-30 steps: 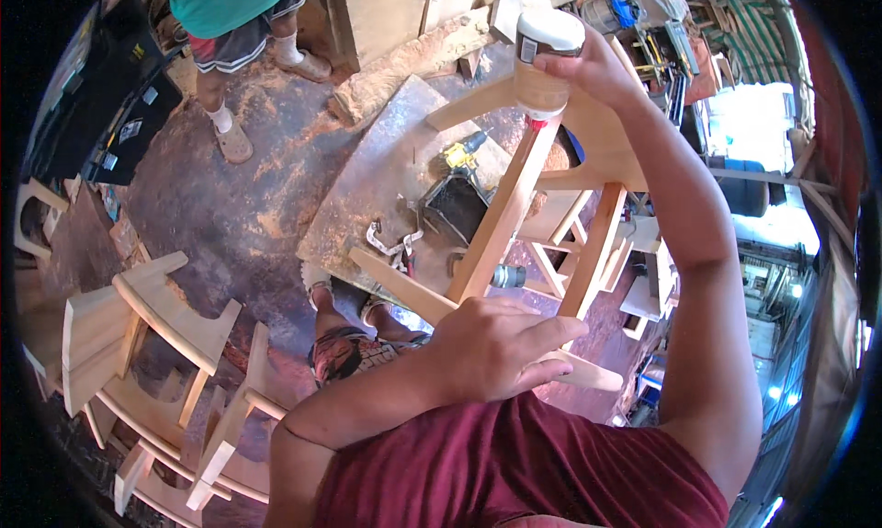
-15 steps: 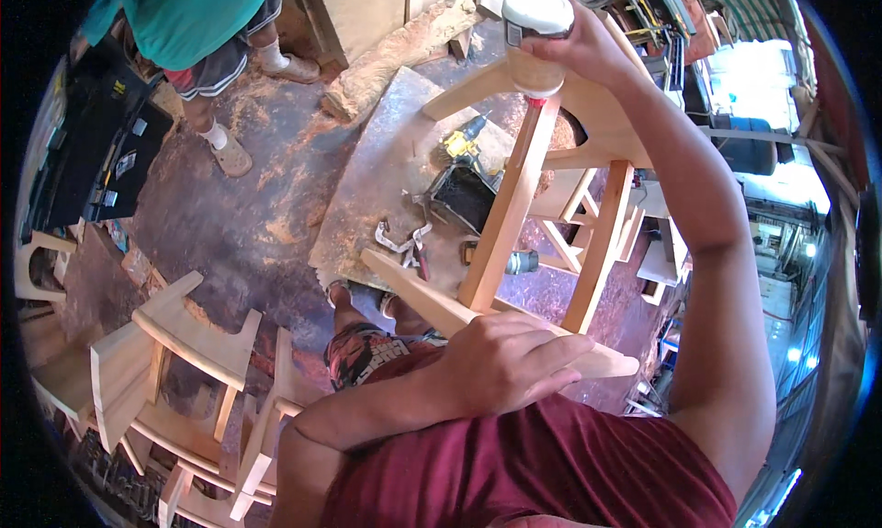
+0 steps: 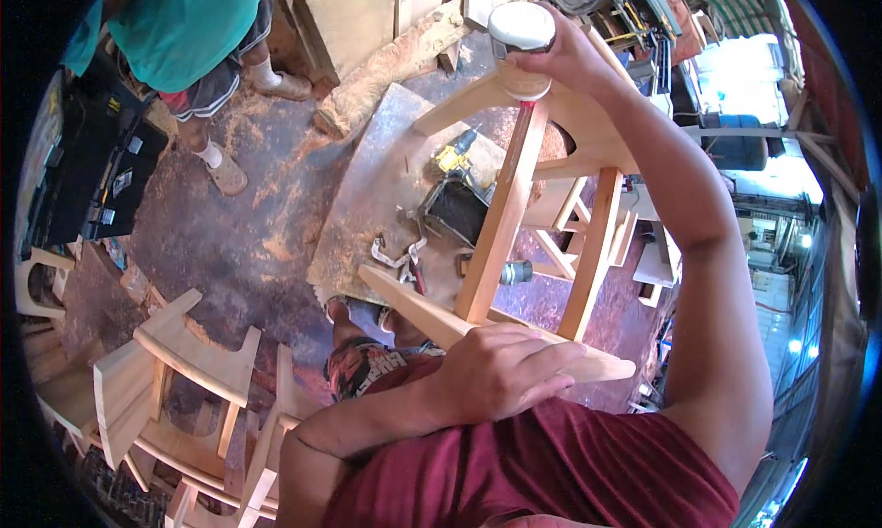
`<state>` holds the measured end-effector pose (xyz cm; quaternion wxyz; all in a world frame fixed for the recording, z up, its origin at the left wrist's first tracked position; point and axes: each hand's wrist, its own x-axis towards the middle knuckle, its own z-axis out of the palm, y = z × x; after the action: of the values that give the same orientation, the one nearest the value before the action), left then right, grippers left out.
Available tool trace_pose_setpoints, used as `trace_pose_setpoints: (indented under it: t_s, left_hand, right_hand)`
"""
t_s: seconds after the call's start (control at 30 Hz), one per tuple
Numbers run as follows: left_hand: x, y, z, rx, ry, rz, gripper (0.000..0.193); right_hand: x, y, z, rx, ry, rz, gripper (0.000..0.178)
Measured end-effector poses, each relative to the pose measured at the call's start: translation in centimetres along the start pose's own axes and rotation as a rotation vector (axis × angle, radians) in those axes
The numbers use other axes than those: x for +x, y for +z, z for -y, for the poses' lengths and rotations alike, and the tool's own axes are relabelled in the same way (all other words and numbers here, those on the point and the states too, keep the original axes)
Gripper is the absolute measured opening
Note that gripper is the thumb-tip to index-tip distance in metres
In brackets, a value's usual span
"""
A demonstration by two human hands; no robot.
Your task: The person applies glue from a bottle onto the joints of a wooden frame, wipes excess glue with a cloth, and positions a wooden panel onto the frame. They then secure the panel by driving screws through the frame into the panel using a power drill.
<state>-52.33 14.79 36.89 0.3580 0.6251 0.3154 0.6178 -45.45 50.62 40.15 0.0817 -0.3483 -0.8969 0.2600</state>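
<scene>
A pale wooden chair frame (image 3: 501, 225) is tilted in front of me. Its near piece lies across my body, and two slats run away from it to the far piece. Over that near piece my left hand (image 3: 505, 367) is closed, the fingers curled on the wood at my chest. At the far end my right hand (image 3: 574, 55) grips an upside-down squeeze bottle (image 3: 522, 30), apparently glue, with a white base and tan body. Its red tip points down at the far end of the left slat; whether it touches the wood I cannot tell.
On a board (image 3: 354, 197) on the floor lie a yellow drill (image 3: 455, 156), a black tray-like object (image 3: 457, 208) and a metal clamp (image 3: 400, 255). More wooden chair frames (image 3: 188, 363) stand at the left. A person in a teal shirt (image 3: 188, 32) stands beyond a black case (image 3: 115, 165).
The bottle and my right hand have shifted slightly left and nearer, still at the same slat end. My left hand keeps its hold. The teal-shirted person has moved slightly left in view.
</scene>
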Motion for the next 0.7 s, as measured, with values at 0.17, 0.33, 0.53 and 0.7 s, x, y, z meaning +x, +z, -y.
trace_pose_setpoints:
  t_s: [0.17, 0.33, 0.53, 0.7]
  left_hand:
    - [-0.2, 0.0, 0.0, -0.009, -0.030, -0.009, 0.032]
    - [-0.1, 0.0, -0.1, -0.015, -0.011, -0.023, 0.033]
    - [-0.4, -0.1, 0.1, -0.014, -0.019, -0.012, 0.033]
    - [-0.4, -0.2, -0.2, -0.010, -0.028, 0.016, 0.034]
  right_hand:
    - [0.4, 0.7, 0.2, -0.169, -0.105, 0.001, 0.071]
    - [0.8, 0.5, -2.1, -0.008, -0.093, 0.013, 0.071]
    - [0.9, 1.3, -0.2, -0.123, -0.065, 0.036, 0.073]
    - [0.8, 1.4, 0.2, -0.149, -0.041, 0.055, 0.073]
